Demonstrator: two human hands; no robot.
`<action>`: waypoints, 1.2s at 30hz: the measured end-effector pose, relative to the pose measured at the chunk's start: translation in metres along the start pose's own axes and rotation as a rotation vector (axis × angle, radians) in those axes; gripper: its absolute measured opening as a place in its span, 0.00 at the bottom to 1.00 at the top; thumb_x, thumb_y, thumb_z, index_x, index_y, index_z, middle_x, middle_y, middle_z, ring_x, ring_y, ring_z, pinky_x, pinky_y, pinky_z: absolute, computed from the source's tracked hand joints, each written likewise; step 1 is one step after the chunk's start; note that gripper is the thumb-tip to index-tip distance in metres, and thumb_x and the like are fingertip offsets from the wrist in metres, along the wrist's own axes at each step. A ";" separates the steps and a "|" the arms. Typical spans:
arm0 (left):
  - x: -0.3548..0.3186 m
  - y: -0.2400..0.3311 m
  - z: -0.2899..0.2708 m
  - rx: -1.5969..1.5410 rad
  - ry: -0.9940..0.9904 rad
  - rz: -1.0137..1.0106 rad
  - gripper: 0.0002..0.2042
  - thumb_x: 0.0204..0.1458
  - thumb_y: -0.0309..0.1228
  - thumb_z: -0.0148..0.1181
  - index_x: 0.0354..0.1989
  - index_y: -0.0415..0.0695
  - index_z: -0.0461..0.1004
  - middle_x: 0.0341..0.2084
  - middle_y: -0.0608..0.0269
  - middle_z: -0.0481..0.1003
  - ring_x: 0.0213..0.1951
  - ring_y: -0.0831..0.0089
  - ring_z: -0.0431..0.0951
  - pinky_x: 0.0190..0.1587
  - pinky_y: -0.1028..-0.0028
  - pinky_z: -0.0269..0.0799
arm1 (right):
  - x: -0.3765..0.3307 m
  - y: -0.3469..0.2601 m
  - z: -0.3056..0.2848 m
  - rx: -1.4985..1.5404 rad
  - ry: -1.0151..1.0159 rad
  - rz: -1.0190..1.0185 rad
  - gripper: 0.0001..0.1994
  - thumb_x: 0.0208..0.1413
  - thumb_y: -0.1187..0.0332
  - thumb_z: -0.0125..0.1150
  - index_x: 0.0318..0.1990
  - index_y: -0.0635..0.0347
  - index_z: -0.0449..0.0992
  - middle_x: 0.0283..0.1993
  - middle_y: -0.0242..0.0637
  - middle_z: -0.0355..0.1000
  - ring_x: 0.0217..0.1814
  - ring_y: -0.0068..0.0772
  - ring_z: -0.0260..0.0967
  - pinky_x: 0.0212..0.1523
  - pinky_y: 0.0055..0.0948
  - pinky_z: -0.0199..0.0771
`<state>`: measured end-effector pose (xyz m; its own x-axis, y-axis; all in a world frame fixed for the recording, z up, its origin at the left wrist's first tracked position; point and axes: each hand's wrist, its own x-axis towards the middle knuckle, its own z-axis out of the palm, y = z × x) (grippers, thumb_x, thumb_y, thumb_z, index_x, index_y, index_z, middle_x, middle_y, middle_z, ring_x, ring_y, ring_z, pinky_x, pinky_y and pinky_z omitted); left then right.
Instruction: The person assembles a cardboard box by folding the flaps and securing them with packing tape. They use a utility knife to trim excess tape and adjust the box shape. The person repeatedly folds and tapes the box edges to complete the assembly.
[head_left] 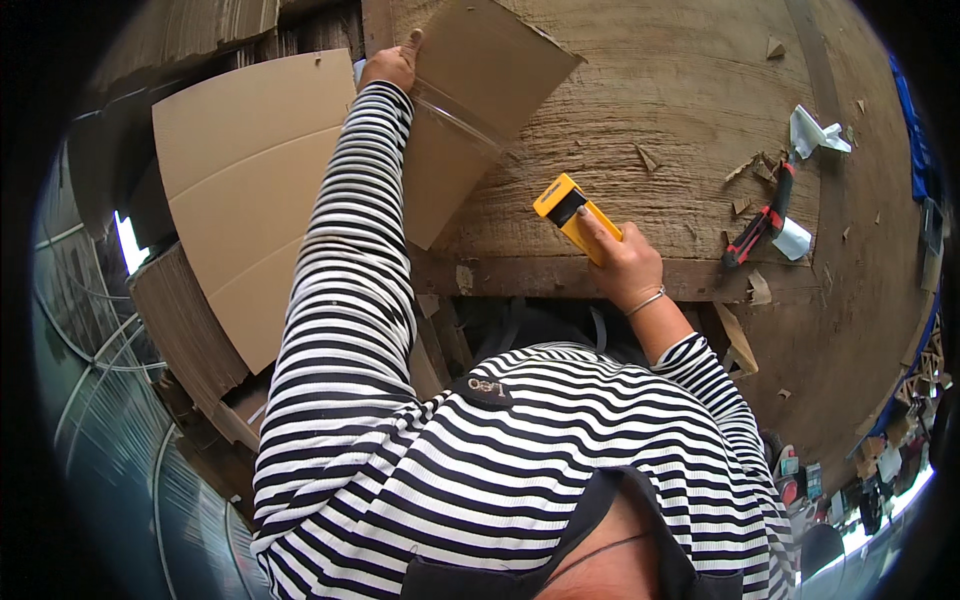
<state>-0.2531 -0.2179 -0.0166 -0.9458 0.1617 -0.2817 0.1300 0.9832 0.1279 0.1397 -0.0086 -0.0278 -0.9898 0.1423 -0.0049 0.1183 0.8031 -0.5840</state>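
Right hand (630, 268) wrapped round the yellow tool (567, 208), one digit laid along its black panel. The tool's front end pointed up and left over the table (640, 100), apart from the cardboard piece (480, 85). Left arm reached far out, left hand (389, 70) gripping that piece by its left edge, thumb up along it. Piece sat over the table's left part, clear tape (458, 113) across it; could not tell whether flat or tipped.

My judgement: good work called for the piece settled flat and firmly pinned, left fingers well back from the tool's front, and a light, square approach near the tape, where the surface looked slick.

Further out: a larger cardboard sheet (260, 190) to the left; scraps (648, 158) and a red-and-black cutter (768, 218) to the right, best left out of the way.
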 end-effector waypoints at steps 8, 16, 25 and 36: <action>0.032 -0.025 0.006 -0.051 -0.051 0.031 0.41 0.53 0.66 0.23 0.43 0.44 0.77 0.43 0.43 0.73 0.49 0.45 0.71 0.52 0.58 0.65 | 0.062 -0.012 0.045 -0.024 -0.185 0.024 0.35 0.42 0.69 0.63 0.60 0.26 0.62 0.29 0.37 0.63 0.28 0.39 0.68 0.25 0.37 0.72; -0.034 0.030 -0.007 0.001 -0.179 0.006 0.40 0.50 0.69 0.32 0.55 0.46 0.69 0.45 0.46 0.74 0.48 0.54 0.74 0.51 0.61 0.68 | 0.106 -0.028 0.031 -0.118 -0.493 0.288 0.28 0.49 0.63 0.56 0.60 0.29 0.62 0.43 0.43 0.70 0.44 0.47 0.72 0.42 0.41 0.73; -0.162 0.088 0.039 -0.049 -0.061 0.371 0.35 0.53 0.43 0.56 0.67 0.58 0.47 0.64 0.51 0.54 0.63 0.55 0.58 0.65 0.57 0.49 | -0.030 0.029 -0.077 -0.029 -0.289 0.524 0.34 0.40 0.64 0.62 0.61 0.37 0.62 0.40 0.50 0.72 0.42 0.52 0.71 0.44 0.42 0.72; -0.269 0.097 0.052 -0.082 0.250 0.308 0.44 0.39 0.50 0.66 0.65 0.50 0.52 0.65 0.53 0.43 0.65 0.55 0.46 0.64 0.52 0.42 | -0.025 0.117 -0.144 0.237 0.152 0.342 0.39 0.39 0.74 0.61 0.64 0.54 0.56 0.58 0.46 0.65 0.58 0.43 0.66 0.55 0.32 0.67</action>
<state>0.0296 -0.1616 0.0225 -0.9110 0.4119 0.0206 0.4038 0.8805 0.2484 0.1893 0.1652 0.0203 -0.8717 0.4749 -0.1210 0.3983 0.5425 -0.7396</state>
